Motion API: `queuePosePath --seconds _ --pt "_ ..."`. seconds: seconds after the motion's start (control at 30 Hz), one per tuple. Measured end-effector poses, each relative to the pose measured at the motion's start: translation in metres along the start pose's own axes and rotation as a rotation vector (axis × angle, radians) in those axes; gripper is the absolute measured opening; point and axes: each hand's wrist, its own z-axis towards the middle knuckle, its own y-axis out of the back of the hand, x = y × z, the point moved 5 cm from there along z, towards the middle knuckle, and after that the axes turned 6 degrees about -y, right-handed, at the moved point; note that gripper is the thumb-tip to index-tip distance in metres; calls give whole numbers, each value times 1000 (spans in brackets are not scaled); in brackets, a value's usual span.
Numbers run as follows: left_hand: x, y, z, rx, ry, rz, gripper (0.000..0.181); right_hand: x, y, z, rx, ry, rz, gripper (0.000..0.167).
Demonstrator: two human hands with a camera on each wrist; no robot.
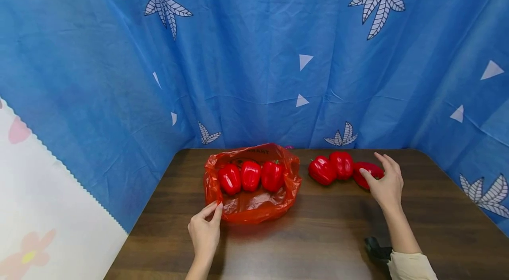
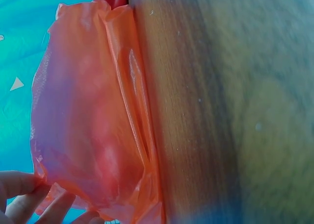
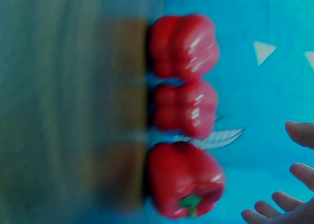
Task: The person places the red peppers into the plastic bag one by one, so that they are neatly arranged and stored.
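My left hand (image 1: 204, 229) pinches the near left rim of a red translucent plastic bag (image 1: 254, 217) between thumb and fingers. The bag stands with its mouth spread, and three red bell peppers lie in it in a row: left (image 1: 229, 179), middle (image 1: 251, 175) and right (image 1: 272, 176). To the bag's right, three more lie on the table: one bell pepper (image 1: 322, 170), a second (image 1: 341, 165) and a third (image 1: 368, 170). Over that third one hovers my right hand (image 1: 389, 186), thumb and fingers spread. The right wrist view shows its green stem and a gap between the hand and this bell pepper (image 3: 179, 175).
The brown wooden table (image 1: 310, 240) backs onto a blue patterned curtain (image 1: 254, 72), which also runs along both sides. A dark object (image 1: 375, 249) is beside the right wrist, close to the cream sleeve (image 1: 411, 266).
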Motion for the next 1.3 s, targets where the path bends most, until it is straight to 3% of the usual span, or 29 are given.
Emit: queuePosePath --seconds 0.27,0.6,0.93,1.3 --pt "1 0 0 2 -7 0 14 -40 -9 10 113 -140 -85 74" --pt "1 0 -1 -10 -18 10 13 -63 -19 14 266 -169 -116 85" --pt "2 -1 0 -13 -28 15 13 -69 -25 9 255 -206 -81 74" --pt "2 -1 1 -18 -37 13 13 -68 -29 7 191 -158 -103 64"
